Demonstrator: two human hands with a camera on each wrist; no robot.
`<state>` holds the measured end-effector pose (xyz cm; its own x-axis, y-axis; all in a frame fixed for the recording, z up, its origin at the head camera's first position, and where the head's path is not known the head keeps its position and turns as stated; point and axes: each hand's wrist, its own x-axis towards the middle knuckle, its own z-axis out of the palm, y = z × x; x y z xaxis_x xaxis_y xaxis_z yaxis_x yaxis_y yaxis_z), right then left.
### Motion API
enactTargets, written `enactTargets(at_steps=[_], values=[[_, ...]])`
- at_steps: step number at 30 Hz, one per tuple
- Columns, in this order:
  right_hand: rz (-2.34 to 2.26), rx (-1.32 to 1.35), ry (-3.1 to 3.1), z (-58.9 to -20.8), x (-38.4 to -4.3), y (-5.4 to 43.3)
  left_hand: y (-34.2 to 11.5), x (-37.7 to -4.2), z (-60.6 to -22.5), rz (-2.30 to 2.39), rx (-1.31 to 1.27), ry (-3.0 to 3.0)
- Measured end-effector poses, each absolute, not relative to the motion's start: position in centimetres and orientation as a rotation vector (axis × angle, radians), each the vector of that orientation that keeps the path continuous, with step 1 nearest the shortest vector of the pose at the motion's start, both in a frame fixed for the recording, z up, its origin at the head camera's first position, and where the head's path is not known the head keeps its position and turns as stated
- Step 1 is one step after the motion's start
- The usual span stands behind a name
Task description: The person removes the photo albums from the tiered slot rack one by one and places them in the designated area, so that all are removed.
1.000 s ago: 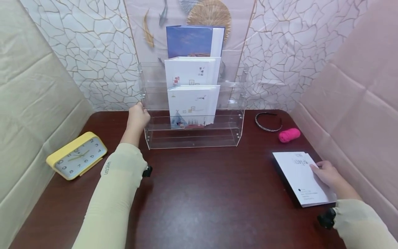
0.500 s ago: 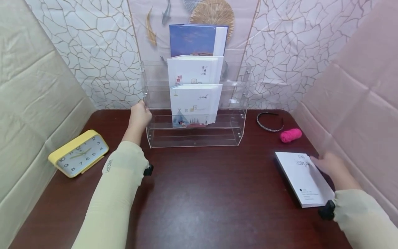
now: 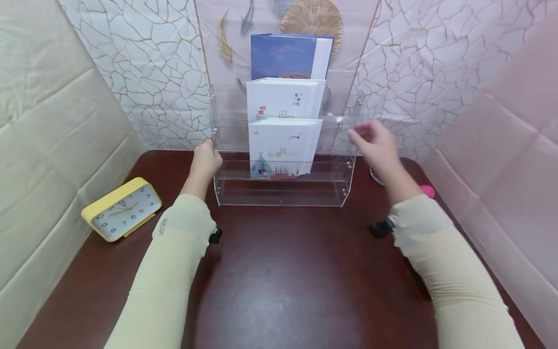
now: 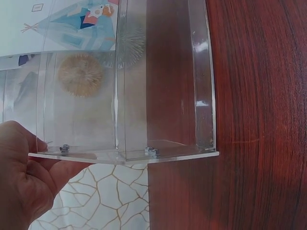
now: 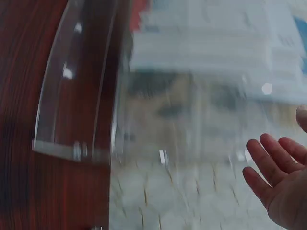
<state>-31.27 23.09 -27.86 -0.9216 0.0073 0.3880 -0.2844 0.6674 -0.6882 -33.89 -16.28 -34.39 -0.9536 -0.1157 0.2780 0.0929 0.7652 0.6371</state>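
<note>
A clear acrylic book rack [image 3: 279, 198] stands at the back of the table. My left hand [image 3: 206, 162] grips its left side panel; in the left wrist view the thumb lies on the inner face of that panel and fingers show outside it. My right hand [image 3: 378, 148], fingers apart, is at the rack's right side and holds nothing. The right wrist view shows the right palm [image 5: 285, 184] apart from the panel. On the rack's tiers stand a front white book [image 3: 283, 145] with a tent drawing, another white book [image 3: 279, 99] and a blue-covered book [image 3: 283, 54].
A yellow alarm clock [image 3: 122, 209] sits at the left. My right sleeve covers most of the right side of the table: only a dark book edge [image 3: 420, 280], a bit of pink yarn [image 3: 428, 191] and part of a headband [image 3: 376, 177] show. Fabric walls enclose the table.
My right hand has let go of the white book on the right of the table and moved up and left to the rack's right side. The left hand keeps its grip on the rack.
</note>
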Motion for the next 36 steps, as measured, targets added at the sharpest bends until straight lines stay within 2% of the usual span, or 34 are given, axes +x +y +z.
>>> enactTargets(at_steps=[6, 14, 23, 36], values=[[1.123, 0.254, -2.642, -29.9, -33.8, 18.0, -16.3, -33.9, -34.6, -0.979, 0.035, -2.669], [1.169, 0.186, -2.508, -31.8, -34.0, 14.9, -16.3, -33.8, -34.6, -0.965, 0.027, -2.66], [1.307, 0.228, -2.522, -33.2, -34.0, 13.9, -16.2, -34.1, -34.6, -1.001, 0.026, -2.679], [1.198, 0.225, -2.561, -32.2, -34.4, 13.1, -16.3, -34.2, -34.7, -0.994, 0.016, -2.68]])
